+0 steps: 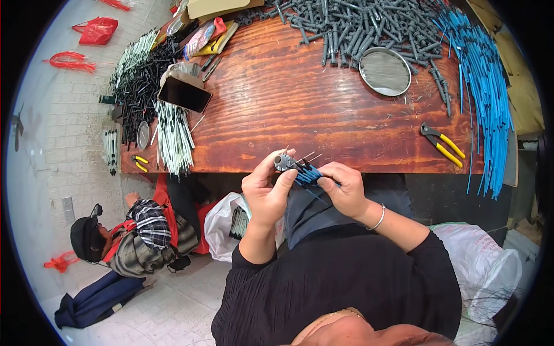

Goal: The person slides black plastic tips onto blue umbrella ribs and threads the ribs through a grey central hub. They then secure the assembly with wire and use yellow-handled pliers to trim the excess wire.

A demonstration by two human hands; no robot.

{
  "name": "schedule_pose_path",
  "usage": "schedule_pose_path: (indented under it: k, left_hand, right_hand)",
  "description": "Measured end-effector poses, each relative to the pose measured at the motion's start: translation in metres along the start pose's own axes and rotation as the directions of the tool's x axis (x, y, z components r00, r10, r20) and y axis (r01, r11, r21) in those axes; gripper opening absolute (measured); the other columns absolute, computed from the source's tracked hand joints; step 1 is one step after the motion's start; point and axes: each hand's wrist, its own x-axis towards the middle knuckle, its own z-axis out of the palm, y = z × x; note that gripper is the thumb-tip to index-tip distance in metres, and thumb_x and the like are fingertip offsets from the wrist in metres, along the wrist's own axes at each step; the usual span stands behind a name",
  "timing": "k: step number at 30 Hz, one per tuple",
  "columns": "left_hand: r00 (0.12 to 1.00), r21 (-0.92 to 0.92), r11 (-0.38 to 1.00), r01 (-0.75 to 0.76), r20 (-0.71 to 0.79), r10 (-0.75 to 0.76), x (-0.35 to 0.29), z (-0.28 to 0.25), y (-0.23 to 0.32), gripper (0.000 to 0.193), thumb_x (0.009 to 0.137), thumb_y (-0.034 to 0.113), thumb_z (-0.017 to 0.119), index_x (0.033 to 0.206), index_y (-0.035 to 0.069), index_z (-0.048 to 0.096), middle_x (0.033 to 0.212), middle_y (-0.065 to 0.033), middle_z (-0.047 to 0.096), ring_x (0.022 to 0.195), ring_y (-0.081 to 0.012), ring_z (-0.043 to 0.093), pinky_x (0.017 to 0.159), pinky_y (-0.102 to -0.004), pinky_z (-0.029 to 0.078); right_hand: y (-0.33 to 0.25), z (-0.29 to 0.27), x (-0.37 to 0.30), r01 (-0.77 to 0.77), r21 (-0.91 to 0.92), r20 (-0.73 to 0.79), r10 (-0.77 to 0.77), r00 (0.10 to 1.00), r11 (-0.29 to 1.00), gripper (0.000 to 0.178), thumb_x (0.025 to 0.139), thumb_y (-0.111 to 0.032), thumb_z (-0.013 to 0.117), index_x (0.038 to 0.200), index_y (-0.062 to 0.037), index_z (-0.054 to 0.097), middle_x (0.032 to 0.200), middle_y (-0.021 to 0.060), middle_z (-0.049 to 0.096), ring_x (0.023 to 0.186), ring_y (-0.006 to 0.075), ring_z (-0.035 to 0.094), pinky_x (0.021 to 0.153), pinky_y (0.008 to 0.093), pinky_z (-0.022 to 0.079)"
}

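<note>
A head-worn fisheye looks down from close above the hands [267,195] and table [259,92], its outer view perhaps warped.

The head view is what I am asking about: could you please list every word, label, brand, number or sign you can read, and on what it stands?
No text is legible.
White plastic bag at right: reddish printing, too small and blurred to read.
Colourful packet at upper left: markings, too blurred to read.

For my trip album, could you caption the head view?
Left hand holding a grey round part, right hand pinching blue strands, beside a wooden table.
</note>
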Motion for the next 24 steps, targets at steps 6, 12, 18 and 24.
schedule_pose_path:
  k: [6,12,18,24]
  left_hand:
    - [0.986,-0.107,0.994,-0.021,0.164,0.038,-0.002,-0.005,-0.001,0.036,0.077,-0.001,0.063,0.111,-0.008,0.054,0.102,-0.0143,0.062,0.088,-0.0143,0.059,0.08,-0.0257,0.046]
    - [0.988,-0.135,0.991,0.018,0.151,0.003,-0.003,-0.01,-0.001,0.036,0.076,-0.002,0.064,0.111,-0.008,0.055,0.102,-0.013,0.062,0.087,-0.0133,0.06,0.08,-0.0247,0.047]
    - [0.969,-0.176,0.984,0.01,0.246,0.034,-0.001,-0.012,-0.003,0.036,0.076,-0.001,0.065,0.109,-0.007,0.056,0.101,-0.0134,0.063,0.088,-0.0138,0.06,0.079,-0.0257,0.047]
    - [0.949,-0.238,0.971,0.021,0.31,0.055,0.0,-0.01,-0.009,0.041,0.08,0.006,0.063,0.116,-0.007,0.049,0.103,-0.0131,0.061,0.088,-0.0145,0.058,0.079,-0.0265,0.046]
  right_hand:
    - [0.009,-0.009,0.003,0.019,0.07,0.147,-0.029,0.989,0.997,0.019,0.082,-0.011,0.062,0.096,0.0009,0.062,0.076,0.0111,0.059,0.064,0.0215,0.057,0.059,0.0292,0.046]
    - [-0.003,-0.002,-0.003,0.194,-0.097,-0.006,-0.196,0.981,0.976,0.016,0.079,-0.008,0.063,0.092,0.0006,0.063,0.071,0.0103,0.057,0.061,0.0212,0.056,0.057,0.0291,0.045]
    - [0.003,-0.008,0.001,0.117,-0.013,0.068,-0.116,0.991,0.993,0.016,0.076,-0.006,0.066,0.091,0.0004,0.065,0.069,0.0095,0.058,0.06,0.0191,0.055,0.057,0.0276,0.045]
    - [0.005,-0.013,0.005,-0.029,0.171,0.146,0.004,0.989,0.985,0.016,0.075,-0.007,0.067,0.089,0.0008,0.066,0.071,0.0094,0.06,0.061,0.0168,0.056,0.057,0.0264,0.044]
